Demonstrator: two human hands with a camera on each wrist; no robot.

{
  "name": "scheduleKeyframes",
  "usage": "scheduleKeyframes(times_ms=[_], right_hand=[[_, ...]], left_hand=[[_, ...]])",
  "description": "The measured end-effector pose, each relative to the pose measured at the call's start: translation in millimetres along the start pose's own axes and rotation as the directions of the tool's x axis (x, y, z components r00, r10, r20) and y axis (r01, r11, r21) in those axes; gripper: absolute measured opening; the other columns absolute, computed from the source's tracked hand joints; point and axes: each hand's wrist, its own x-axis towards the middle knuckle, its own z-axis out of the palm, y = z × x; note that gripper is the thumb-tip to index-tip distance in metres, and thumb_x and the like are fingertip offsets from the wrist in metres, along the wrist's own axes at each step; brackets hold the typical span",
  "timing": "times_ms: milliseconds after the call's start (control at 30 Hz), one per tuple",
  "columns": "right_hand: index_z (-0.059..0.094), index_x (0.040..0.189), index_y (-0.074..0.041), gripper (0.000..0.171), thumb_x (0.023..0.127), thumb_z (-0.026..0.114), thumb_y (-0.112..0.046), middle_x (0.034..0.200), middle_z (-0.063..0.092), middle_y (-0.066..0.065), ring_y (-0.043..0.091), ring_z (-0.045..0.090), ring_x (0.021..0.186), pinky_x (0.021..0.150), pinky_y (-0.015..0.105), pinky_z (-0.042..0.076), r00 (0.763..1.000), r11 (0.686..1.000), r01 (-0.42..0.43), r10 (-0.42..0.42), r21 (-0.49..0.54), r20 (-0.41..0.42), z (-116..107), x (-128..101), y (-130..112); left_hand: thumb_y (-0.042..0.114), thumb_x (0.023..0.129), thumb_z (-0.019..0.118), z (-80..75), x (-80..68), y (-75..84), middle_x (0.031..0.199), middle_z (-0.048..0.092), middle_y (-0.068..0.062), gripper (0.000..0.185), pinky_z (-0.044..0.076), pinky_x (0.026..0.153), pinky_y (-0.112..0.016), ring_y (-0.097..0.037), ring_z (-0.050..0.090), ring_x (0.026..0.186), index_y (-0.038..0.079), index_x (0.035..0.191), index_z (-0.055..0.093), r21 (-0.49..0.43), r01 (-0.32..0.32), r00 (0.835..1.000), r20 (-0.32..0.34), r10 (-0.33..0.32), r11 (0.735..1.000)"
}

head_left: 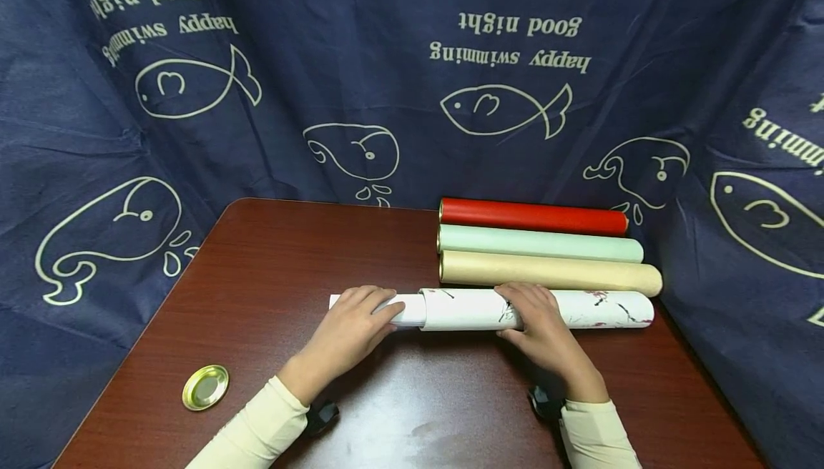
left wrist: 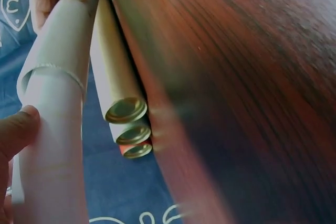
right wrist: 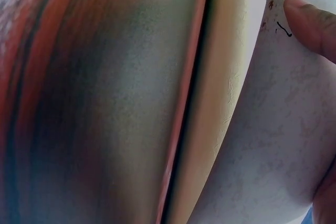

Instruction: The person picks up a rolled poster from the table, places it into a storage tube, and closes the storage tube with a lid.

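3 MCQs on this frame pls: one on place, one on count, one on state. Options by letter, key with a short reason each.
1. Where does the gold lid lie?
A. on the table's near left part, apart from both hands
B. on the red tube
C. under the right hand

2. How many tubes lie behind the white patterned tube?
A. one
B. three
C. five

3. What state is the white patterned tube in?
A. capped at its left end
B. standing upright
C. open at its left end, with a paper roll partly inside

Key:
1 A: the lid sits alone on the table, left of the left hand.
2 B: the red tube, green tube and beige tube lie side by side behind it.
3 C: the paper roll sticks out of the left end, with the left hand on it; the right hand rests on the tube.
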Motion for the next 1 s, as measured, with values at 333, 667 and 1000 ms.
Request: scheduleKeyframes(times_ms=[333, 667, 1000], right_hand=[[0.058, 0.131, -0.008, 0.078, 0.061, 0.092, -0.007, 0.130, 0.059, 0.014, 0.035, 0.049, 0.123, 0.105, 0.061, 0.026, 1.000, 1.000, -0.005, 0.005, 0.004, 0.008, 0.9, 1.4, -0.5], [0.059, 0.130, -0.007, 0.078, 0.060, 0.092, -0.005, 0.129, 0.059, 0.014, 0.035, 0.050, 0.122, 0.104, 0.061, 0.026, 1.000, 1.000, 0.004, -0.004, 0.008, -0.001, 1.8, 2.2, -2.3], [0.058, 0.131, -0.008, 0.078, 0.061, 0.092, -0.008, 0.130, 0.059, 0.013, 0.034, 0.049, 0.123, 0.105, 0.060, 0.026, 1.000, 1.000, 0.002, -0.002, 0.007, 0.012, 2.4, -0.1, -1.5]], left_hand=[[0.026, 0.085, 0.080, 9.4, 15.5, 9.7, 0.123, 0.065, -0.009, 0.039, 0.048, 0.095, -0.041, -0.025, 0.060, 0.111, 0.011, 0.119, 0.068, -0.012, -0.010, 1.000, 0.008, 0.010, 1.000], [0.026, 0.085, 0.080, 15.2, 22.7, 15.8, 0.121, 0.067, -0.009, 0.035, 0.048, 0.095, -0.040, -0.025, 0.062, 0.110, 0.010, 0.115, 0.069, 0.002, -0.032, 0.999, -0.012, 0.032, 0.999], [0.029, 0.082, 0.082, 2.2, 15.4, 8.7, 0.126, 0.065, -0.009, 0.041, 0.046, 0.100, -0.045, -0.025, 0.060, 0.115, 0.010, 0.116, 0.068, -0.045, -0.037, 0.999, 0.009, 0.038, 0.998]])
